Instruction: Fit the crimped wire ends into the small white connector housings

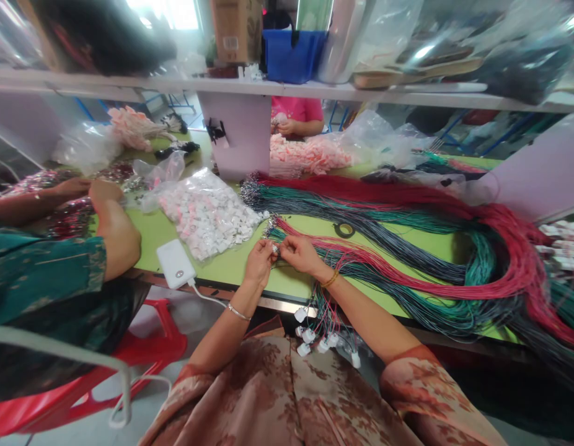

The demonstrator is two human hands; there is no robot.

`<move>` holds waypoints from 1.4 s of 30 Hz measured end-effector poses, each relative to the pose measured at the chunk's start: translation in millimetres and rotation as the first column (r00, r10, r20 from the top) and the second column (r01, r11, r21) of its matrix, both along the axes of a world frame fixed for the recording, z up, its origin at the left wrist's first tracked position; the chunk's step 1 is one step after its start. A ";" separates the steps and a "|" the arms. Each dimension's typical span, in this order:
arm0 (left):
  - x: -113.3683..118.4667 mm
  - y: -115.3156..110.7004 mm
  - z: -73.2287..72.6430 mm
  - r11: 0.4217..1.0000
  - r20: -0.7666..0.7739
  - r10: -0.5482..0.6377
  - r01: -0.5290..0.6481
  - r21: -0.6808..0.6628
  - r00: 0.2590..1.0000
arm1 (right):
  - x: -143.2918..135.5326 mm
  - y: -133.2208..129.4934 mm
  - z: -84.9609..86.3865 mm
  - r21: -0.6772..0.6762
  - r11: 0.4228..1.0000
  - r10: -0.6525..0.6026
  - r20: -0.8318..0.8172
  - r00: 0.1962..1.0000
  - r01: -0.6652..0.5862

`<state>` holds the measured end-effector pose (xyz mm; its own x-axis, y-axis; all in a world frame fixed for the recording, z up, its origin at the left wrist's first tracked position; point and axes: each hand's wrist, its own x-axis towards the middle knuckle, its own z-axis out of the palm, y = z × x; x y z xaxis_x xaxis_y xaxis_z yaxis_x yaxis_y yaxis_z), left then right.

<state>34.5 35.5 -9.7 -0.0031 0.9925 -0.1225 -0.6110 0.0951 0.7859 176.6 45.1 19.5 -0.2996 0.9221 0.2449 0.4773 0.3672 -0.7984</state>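
My left hand [259, 262] pinches a small white plastic connector [274, 248] between thumb and fingertips. Close beside it, my right hand [300, 254] is closed in a pinch on a thin wire, whose end is hidden by the fingers. Just behind both hands lies a bundle of red, green and black wires [361, 260] with bare metal terminals [269, 227] at its left end. Below my right forearm, several white connectors [308, 335] with wires fitted hang over the table's front edge.
A clear bag of white connectors [207, 214] lies left of my hands, near a white power bank [175, 264] with a cable. A larger wire bundle [510, 248] curves around the right, beside a tape roll [344, 230]. A co-worker's arm [113, 223] is at left; another person [299, 118] sits opposite.
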 end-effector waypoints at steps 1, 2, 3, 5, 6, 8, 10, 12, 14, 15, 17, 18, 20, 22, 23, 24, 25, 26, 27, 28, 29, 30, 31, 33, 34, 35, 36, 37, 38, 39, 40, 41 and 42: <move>1.3 0.1 -1.1 1.000 -0.011 0.015 -0.015 -0.011 1.000 | -0.3 -1.2 0.0 0.056 0.998 0.003 0.047 0.999 -0.006; 2.4 0.3 -2.0 0.999 -0.021 0.029 -0.029 -0.024 0.999 | -0.4 -2.4 0.0 0.104 0.994 0.007 0.089 0.996 -0.016; 3.5 0.5 -2.7 0.998 -0.032 0.039 -0.041 -0.038 0.999 | -0.5 -3.3 0.0 0.135 0.990 0.013 0.122 0.992 -0.030; 5.0 1.2 -3.5 0.997 -0.055 0.056 -0.059 -0.059 0.997 | -0.6 -4.2 -0.8 0.152 0.988 0.013 0.156 0.988 -0.037; 5.4 1.8 -3.8 0.995 -0.065 0.066 -0.070 -0.065 0.996 | -0.6 -4.2 -1.7 0.153 0.988 0.004 0.164 0.986 -0.029; 5.5 3.4 -4.0 0.993 -0.078 0.082 -0.088 -0.074 0.994 | -0.3 -3.1 -4.3 0.157 0.988 -0.016 0.169 0.985 -0.011; 4.6 5.5 -4.0 0.993 -0.076 0.063 -0.070 -0.095 0.995 | 0.9 -1.3 -7.3 0.128 0.992 -0.031 0.138 0.990 0.013; 3.6 7.3 -3.7 0.994 -0.061 0.012 -0.019 -0.110 0.998 | 2.8 0.6 -9.6 0.065 0.997 -0.034 0.084 0.996 0.029; 3.6 8.1 -3.1 0.995 -0.041 -0.024 0.020 -0.101 0.999 | 4.5 1.5 -10.5 0.041 0.998 -0.043 0.063 0.997 0.041; 4.2 8.1 -2.8 0.995 -0.034 -0.032 0.028 -0.092 0.999 | 4.8 1.4 -10.4 0.055 0.998 -0.044 0.073 0.996 0.040; 6.6 7.0 -2.5 0.996 -0.023 -0.033 0.031 -0.084 0.999 | 4.1 0.3 -9.6 0.100 0.995 -0.037 0.106 0.994 0.026; 7.9 6.2 -2.5 0.996 -0.025 -0.023 0.021 -0.087 0.999 | 3.3 -0.4 -9.2 0.116 0.993 -0.039 0.120 0.992 0.025; 9.8 4.2 -2.9 0.996 -0.043 0.002 -0.006 -0.093 0.999 | 1.4 -1.5 -8.6 0.131 0.991 -0.051 0.144 0.988 0.032; 9.6 2.5 -3.2 0.995 -0.063 0.020 -0.026 -0.093 0.998 | 0.5 -2.0 -8.6 0.125 0.992 -0.038 0.158 0.987 0.018; 8.9 1.9 -3.3 0.995 -0.066 0.022 -0.028 -0.092 0.998 | 0.4 -2.2 -8.8 0.119 0.993 -0.018 0.159 0.987 -0.001; 8.0 1.4 -3.4 0.995 -0.064 0.020 -0.026 -0.094 0.998 | 0.5 -2.6 -9.1 0.116 0.993 0.005 0.156 0.988 -0.023; 7.3 1.1 -3.6 0.995 -0.058 0.018 -0.024 -0.097 0.998 | 0.6 -3.4 -9.5 0.115 0.993 0.022 0.154 0.988 -0.040; 6.9 1.0 -3.9 0.995 -0.053 0.019 -0.024 -0.101 0.998 | 0.6 -4.6 -10.0 0.116 0.992 0.027 0.156 0.987 -0.045; 6.9 0.8 -4.4 0.994 -0.052 0.019 -0.024 -0.104 0.998 | 0.4 -6.0 -10.6 0.117 0.992 0.019 0.163 0.986 -0.039; 7.4 0.7 -5.2 0.994 -0.058 0.020 -0.026 -0.102 0.998 | 0.2 -7.3 -11.0 0.116 0.993 0.003 0.172 0.985 -0.023; 8.2 0.7 -6.1 0.995 -0.070 0.023 -0.030 -0.097 0.997 | 0.2 -8.1 -11.1 0.110 0.994 -0.012 0.181 0.983 -0.008; 9.1 0.7 -7.2 0.995 -0.087 0.025 -0.033 -0.093 0.996 | 0.7 -7.8 -10.8 0.094 0.996 -0.016 0.187 0.982 -0.001; 9.9 0.9 -8.1 0.995 -0.104 0.026 -0.036 -0.091 0.994 | 1.9 -6.0 -9.8 0.069 0.998 -0.004 0.187 0.982 -0.009; 10.5 1.7 -9.1 0.994 -0.121 0.021 -0.034 -0.101 0.992 | 7.5 3.3 -5.6 0.018 0.999 0.045 0.158 0.986 -0.048; 10.4 2.3 -9.1 0.993 -0.117 0.016 -0.030 -0.113 0.993 | 11.7 10.3 -2.5 0.003 0.998 0.056 0.131 0.990 -0.057; 10.0 3.1 -8.7 0.992 -0.106 0.013 -0.026 -0.126 0.994 | 16.3 18.2 1.1 -0.003 0.999 0.051 0.101 0.994 -0.051; 9.5 3.9 -8.0 0.990 -0.091 0.015 -0.027 -0.137 0.996 | 21.0 26.1 4.7 -0.002 0.999 0.036 0.072 0.997 -0.036; 9.1 4.8 -7.1 0.989 -0.078 0.021 -0.033 -0.146 0.997 | 25.1 33.1 8.1 -0.005 1.000 0.025 0.050 0.998 -0.025; 8.8 5.6 -6.4 0.987 -0.066 0.030 -0.040 -0.153 0.997 | 28.2 38.4 10.9 -0.020 0.999 0.036 0.036 0.999 -0.035; 8.7 6.3 -5.8 0.986 -0.057 0.039 -0.048 -0.157 0.998 | 30.1 41.5 12.9 -0.048 0.996 0.077 0.035 0.996 -0.075; 8.8 6.9 -5.5 0.986 -0.052 0.047 -0.055 -0.159 0.998 | 30.7 42.3 14.0 -0.080 0.988 0.139 0.044 0.989 -0.135; 9.1 7.4 -5.5 0.985 -0.049 0.055 -0.062 -0.160 0.997 | 30.2 41.0 14.3 -0.107 0.975 0.201 0.059 0.978 -0.194; 9.4 7.7 -5.9 0.985 -0.047 0.061 -0.068 -0.159 0.997 | 28.7 38.2 14.1 -0.121 0.965 0.243 0.080 0.967 -0.232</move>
<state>43.8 43.2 -15.6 -0.0746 0.9575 -0.2785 -0.5868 0.1837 0.7886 205.3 83.3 33.6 -0.5301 0.8412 0.1065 0.4615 0.3916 -0.7960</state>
